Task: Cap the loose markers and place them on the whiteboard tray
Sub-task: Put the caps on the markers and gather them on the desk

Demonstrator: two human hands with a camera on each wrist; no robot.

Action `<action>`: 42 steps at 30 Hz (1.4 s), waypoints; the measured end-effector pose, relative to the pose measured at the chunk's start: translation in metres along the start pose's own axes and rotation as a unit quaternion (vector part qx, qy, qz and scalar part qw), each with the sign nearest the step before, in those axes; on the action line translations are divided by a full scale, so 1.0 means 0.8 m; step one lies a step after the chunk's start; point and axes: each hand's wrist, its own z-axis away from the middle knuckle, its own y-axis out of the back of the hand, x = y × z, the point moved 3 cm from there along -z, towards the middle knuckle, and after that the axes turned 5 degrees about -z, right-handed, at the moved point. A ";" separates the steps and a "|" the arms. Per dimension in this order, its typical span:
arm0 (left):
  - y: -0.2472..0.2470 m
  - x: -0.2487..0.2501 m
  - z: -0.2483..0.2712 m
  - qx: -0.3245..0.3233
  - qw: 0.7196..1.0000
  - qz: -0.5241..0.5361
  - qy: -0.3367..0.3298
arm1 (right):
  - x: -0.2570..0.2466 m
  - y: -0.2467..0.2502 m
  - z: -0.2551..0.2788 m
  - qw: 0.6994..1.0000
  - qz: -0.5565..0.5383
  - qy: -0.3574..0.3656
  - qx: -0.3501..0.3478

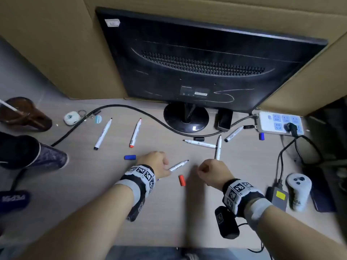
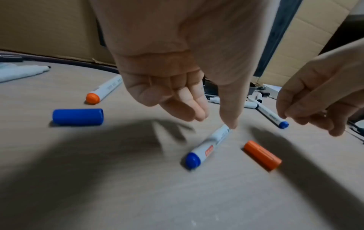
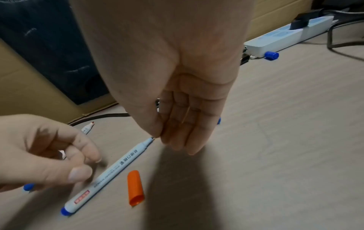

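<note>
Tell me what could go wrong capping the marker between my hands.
The nearest cap is orange, but this marker has a blue end; the blue cap lies left, so a mismatch is possible. The bare tip sits near the right hand, which could get inked.

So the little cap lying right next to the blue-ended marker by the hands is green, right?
No, that cap is orange, not green. It does lie right beside the blue-ended marker near the hands; the left wrist view shows it clearly.
</note>
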 end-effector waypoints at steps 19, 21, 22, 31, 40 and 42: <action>0.000 -0.037 0.024 0.045 0.970 0.233 -0.044 | -0.080 -0.022 -0.021 0.966 -0.233 0.093 -0.066; 0.005 -0.044 0.029 0.060 0.965 0.250 -0.050 | -0.102 -0.026 -0.022 0.948 -0.288 0.116 -0.075; 0.007 -0.049 0.032 0.066 0.962 0.259 -0.051 | -0.110 -0.029 -0.022 0.941 -0.303 0.127 -0.086; 0.026 -0.143 0.012 0.174 0.982 0.044 0.066 | -0.129 -0.033 -0.032 0.946 -0.308 0.079 -0.071; 0.013 -0.153 -0.008 0.121 0.991 -0.019 0.061 | -0.096 -0.032 -0.024 0.981 -0.167 0.079 -0.066; 0.011 -0.148 -0.007 0.114 0.991 -0.031 0.063 | -0.095 -0.029 -0.021 0.981 -0.166 0.079 -0.063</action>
